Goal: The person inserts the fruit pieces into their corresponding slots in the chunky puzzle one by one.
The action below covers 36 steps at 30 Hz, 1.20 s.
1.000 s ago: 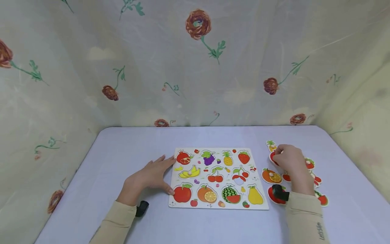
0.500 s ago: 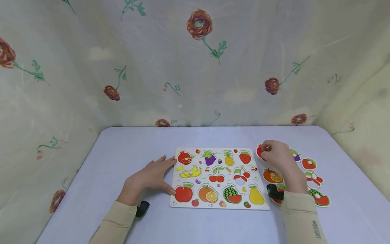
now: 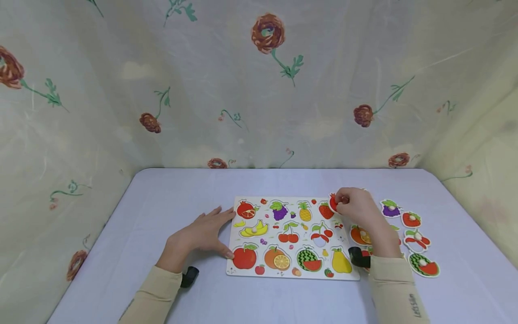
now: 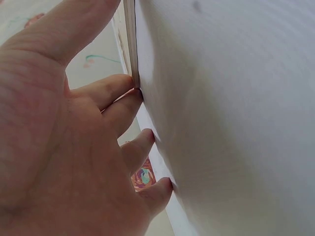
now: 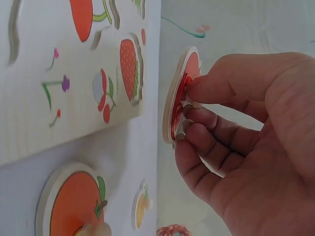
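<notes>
My right hand (image 3: 359,208) pinches a pomegranate puzzle piece (image 5: 172,105) between thumb and fingertips. The piece is tilted up and held over the board's top right corner, close to the printed strawberry (image 3: 325,210). My left hand (image 3: 202,233) lies with spread fingers at the left side of the wooden fruit puzzle board (image 3: 305,238). Its thumb touches the lower left edge and its index fingertip the upper left edge; in the left wrist view, fingertips (image 4: 165,186) rest on the table. A banana piece (image 3: 254,230) with a knob sits in its slot on the board.
Right of the board lie several knobbed pieces: grapes (image 3: 390,208), a strawberry (image 3: 412,219), an orange (image 3: 358,235) and a watermelon (image 3: 424,264). A pineapple piece (image 5: 141,210) shows in the right wrist view. A flowered curtain (image 3: 202,90) hangs behind the table (image 3: 182,189).
My right hand has lifted the pomegranate piece from the group at the right and carried it left to the board's top right corner. My left hand has stayed in place.
</notes>
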### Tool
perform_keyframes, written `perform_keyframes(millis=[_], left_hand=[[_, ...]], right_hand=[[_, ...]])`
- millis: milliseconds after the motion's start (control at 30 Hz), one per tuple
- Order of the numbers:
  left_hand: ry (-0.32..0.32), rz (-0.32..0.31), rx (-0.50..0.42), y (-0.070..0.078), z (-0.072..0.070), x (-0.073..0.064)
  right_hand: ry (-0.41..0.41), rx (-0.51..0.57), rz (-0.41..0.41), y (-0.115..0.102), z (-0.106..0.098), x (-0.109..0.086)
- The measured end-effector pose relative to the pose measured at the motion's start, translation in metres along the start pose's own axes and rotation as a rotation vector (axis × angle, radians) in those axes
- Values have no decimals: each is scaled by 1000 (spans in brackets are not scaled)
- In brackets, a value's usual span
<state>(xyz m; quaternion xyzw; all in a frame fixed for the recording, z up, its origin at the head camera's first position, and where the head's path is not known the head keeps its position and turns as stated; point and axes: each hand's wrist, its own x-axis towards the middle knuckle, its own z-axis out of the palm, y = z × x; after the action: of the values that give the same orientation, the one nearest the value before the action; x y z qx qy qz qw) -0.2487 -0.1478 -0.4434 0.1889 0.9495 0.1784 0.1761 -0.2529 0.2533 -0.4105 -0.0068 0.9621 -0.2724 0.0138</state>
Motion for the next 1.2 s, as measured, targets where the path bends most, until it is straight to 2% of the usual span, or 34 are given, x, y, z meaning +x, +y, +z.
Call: perform_keyframes(millis=[233, 500, 1033, 1200], left_hand=[[-5, -1, -4, -1, 0, 1], [-7, -2, 2, -3, 1, 2], [-7, -19, 14, -5, 1, 2], [-11, -7, 8, -3, 1, 3]], right_hand=[[-37, 18, 23, -14, 8, 3], [-59, 27, -47, -23, 19, 9], [-86, 9, -102, -48, 34, 14], [-107, 9, -82, -54, 40, 14]])
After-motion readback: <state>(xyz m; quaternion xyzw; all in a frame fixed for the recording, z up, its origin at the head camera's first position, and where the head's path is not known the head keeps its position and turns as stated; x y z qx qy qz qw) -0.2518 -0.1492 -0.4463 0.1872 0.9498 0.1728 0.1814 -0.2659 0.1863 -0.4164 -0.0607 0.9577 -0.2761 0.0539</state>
